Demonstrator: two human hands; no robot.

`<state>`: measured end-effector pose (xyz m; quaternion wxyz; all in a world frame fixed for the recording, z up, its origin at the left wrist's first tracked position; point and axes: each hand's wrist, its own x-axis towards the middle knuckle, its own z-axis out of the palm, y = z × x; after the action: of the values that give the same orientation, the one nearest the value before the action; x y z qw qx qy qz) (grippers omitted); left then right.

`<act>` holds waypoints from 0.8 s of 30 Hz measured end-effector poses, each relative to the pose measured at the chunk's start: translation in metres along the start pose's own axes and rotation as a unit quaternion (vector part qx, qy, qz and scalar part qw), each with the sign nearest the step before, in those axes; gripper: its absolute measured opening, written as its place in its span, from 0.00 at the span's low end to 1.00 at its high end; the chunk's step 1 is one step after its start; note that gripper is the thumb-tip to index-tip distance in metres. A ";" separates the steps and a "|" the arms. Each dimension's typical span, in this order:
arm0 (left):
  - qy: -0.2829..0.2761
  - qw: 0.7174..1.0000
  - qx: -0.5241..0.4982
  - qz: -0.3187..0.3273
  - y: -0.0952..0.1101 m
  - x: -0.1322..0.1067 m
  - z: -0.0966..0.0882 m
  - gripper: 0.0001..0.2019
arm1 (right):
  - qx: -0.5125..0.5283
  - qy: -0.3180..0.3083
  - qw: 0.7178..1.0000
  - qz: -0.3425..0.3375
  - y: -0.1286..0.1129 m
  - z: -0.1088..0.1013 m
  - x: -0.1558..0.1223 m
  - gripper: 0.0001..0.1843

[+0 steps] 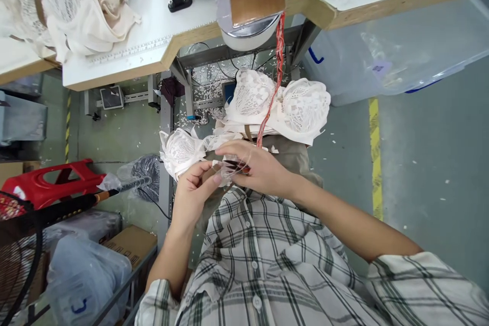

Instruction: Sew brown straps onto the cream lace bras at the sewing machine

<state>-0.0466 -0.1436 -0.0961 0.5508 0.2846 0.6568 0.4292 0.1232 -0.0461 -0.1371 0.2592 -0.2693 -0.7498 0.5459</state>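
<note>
My left hand pinches the edge of a white lace bra, whose cup lies just beyond my knuckles. Close against it, my right hand is closed around small thread snips with dark blades and a red part in my palm. The blades point left at the pinched edge, where some sheer material and fine threads show between my hands. Another white lace bra rests on my lap, its two cups facing up. A red braided cord hangs down across it to my right hand.
Ahead stands a white worktable with a ruler edge and a machine head. More bras are piled at its left. A clear plastic bin stands right; a red stool, fan and boxes are left. Scraps litter the floor.
</note>
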 end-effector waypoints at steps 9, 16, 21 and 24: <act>-0.002 0.993 0.121 0.003 0.014 0.003 -0.011 0.11 | 0.020 0.062 0.997 0.030 -0.010 0.010 0.006 0.06; -0.027 0.988 -0.133 -0.075 0.001 0.011 0.000 0.14 | -0.013 0.107 0.994 -0.034 -0.002 0.019 -0.001 0.05; -0.039 0.973 -0.209 -0.091 0.003 0.010 0.006 0.14 | -0.093 0.130 0.982 -0.102 0.006 0.023 -0.007 0.06; -0.025 0.991 -0.119 -0.052 0.003 0.007 0.006 0.14 | -0.081 0.155 0.978 -0.111 0.005 0.023 -0.006 0.05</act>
<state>-0.0430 -0.1347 -0.0970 0.6185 0.1933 0.6010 0.4679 0.1126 -0.0644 -0.1486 0.4085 -0.2861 -0.7677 0.4025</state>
